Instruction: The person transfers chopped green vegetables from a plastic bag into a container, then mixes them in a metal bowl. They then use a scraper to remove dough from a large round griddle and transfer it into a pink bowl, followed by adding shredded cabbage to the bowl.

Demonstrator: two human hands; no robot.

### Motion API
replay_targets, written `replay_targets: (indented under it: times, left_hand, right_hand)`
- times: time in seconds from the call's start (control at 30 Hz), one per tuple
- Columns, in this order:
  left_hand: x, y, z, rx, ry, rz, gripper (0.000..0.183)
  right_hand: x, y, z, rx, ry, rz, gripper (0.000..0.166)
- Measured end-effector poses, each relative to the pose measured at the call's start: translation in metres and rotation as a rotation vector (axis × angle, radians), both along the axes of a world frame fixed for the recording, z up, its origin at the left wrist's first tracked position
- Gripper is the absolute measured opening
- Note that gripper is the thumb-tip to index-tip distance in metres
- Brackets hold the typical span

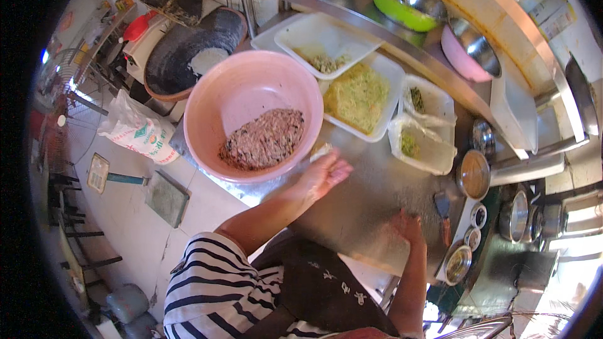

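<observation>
Just right of a large pink plastic basin (254, 87), my left hand (327, 174) hovers over the steel worktable (358, 207). Its fingers point right, with a small pale object (321, 151) partly hidden behind them. A mound of ground meat mixture with dark bits (266, 139) lies in the basin. My right hand (406, 226) is low over the table's near right part, blurred, its fingers spread and nothing seen in them. A spatula with a wooden handle (444, 216) lies to its right.
Behind stand plastic trays of shredded vegetables (360, 99) and chopped filling (326, 63), and bag-lined containers (424, 150). A steel shelf (330, 2) with bowls overhangs them. A metal bowl (473, 174) and seasoning dishes (472, 238) line the right. A large dark round vessel (165, 63) stands back left.
</observation>
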State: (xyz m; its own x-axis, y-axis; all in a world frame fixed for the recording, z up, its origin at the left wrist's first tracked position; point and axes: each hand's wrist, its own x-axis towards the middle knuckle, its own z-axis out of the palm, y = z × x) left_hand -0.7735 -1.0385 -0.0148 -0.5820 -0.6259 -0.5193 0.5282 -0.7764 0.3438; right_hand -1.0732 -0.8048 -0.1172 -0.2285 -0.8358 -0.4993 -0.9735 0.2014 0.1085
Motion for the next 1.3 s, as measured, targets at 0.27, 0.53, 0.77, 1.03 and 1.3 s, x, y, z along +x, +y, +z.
replay_targets:
  times: [0.27, 0.53, 0.77, 1.03, 1.3]
  left_hand:
    - [0.083, 0.005, -0.016, -0.054, -0.159, 0.535, 0.048]
    - [0.036, 0.028, -0.044, -1.327, -1.406, 0.128, 0.053]
    - [-0.035, -0.034, -0.095, -1.648, -1.479, 0.143, 0.061]
    - [-0.017, -0.039, -0.062, -1.710, -1.493, 0.307, 0.045]
    - [-0.084, -0.058, -0.047, -0.489, -0.470, 0.100, 0.021]
  right_hand:
    - [-0.007, 0.001, -0.005, -0.009, -0.012, -0.163, 0.078]
    - [0.024, -0.023, 0.037, 0.110, -0.086, -0.237, 0.076]
    - [0.025, -0.002, 0.033, -0.120, -0.184, -0.412, 0.073]
    - [-0.005, 0.011, 0.016, -0.596, -0.299, -0.499, 0.059]
    - [-0.031, -0.155, 0.051, -1.149, -1.788, -1.739, 0.023]
